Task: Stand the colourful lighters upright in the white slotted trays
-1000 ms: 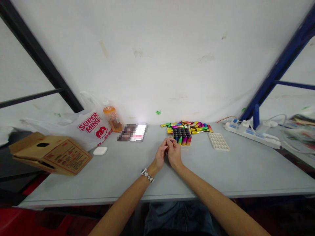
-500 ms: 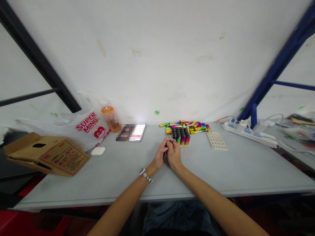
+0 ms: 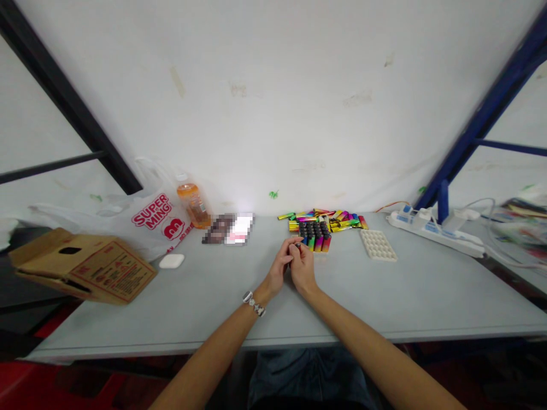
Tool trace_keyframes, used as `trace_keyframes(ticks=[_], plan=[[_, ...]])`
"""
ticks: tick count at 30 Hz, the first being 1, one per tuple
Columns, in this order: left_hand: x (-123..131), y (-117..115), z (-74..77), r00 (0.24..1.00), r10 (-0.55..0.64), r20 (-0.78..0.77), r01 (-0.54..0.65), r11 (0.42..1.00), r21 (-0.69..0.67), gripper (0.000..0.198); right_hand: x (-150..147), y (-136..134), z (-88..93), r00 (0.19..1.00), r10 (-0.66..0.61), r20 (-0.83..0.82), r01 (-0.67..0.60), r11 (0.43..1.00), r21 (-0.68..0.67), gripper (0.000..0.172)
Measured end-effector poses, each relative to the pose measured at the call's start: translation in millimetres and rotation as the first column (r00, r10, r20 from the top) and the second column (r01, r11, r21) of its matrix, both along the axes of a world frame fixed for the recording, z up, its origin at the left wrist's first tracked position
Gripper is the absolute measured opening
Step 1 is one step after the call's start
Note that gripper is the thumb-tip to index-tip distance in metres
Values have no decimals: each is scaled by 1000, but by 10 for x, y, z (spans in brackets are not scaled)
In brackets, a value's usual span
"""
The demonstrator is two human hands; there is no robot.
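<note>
In the head view, the bare left hand (image 3: 280,265) and bare right hand (image 3: 302,267) met above the pale grey, flat-topped counter (image 3: 363,307), just in front of a tight block of upright, rainbow-coloured lighters with black tops (image 3: 315,236). The right grip was closed around a small dark-tipped piece (image 3: 298,245), mostly hidden by fingers; the left grip pressed against the right, but whether it also clamped the piece I could not tell. Two hands together presumably steadied something so small, and holding it low and close to the block probably kept any reach short.

The lighters stood packed side by side, likely so that they propped one another up. Behind them lay a loose heap of shiny, multicoloured metallic sleeves (image 3: 342,221) (sleeves by their look, at least), perhaps pushed back to stay near yet out of the way. The off-white, rectangular tray with rows of round cells (image 3: 378,245) lay apart to the right, probably set aside to leave room for the elbows.

Compared with the frame half a second earlier, the hands kept nearly the same pose, and the whole scene sat slightly further right, which suggested a small head turn rather than anything moved.
</note>
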State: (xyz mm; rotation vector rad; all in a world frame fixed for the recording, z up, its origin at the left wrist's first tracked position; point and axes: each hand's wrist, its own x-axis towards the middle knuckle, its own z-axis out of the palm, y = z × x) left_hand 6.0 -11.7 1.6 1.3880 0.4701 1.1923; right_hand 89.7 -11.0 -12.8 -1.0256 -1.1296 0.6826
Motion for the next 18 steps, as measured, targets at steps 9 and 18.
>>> trace_keyframes(ticks=[9, 18], plan=[[-3, -4, 15, 999, 1, -34, -3, 998, -57, 48, -2, -20, 9, 998, 31, -45, -33, 999, -42, 36], [-27, 13, -25, 996, -28, -83, 26, 999, -24, 52, 35, -61, 37, 993, 90, -81, -93, 995, -39, 41]])
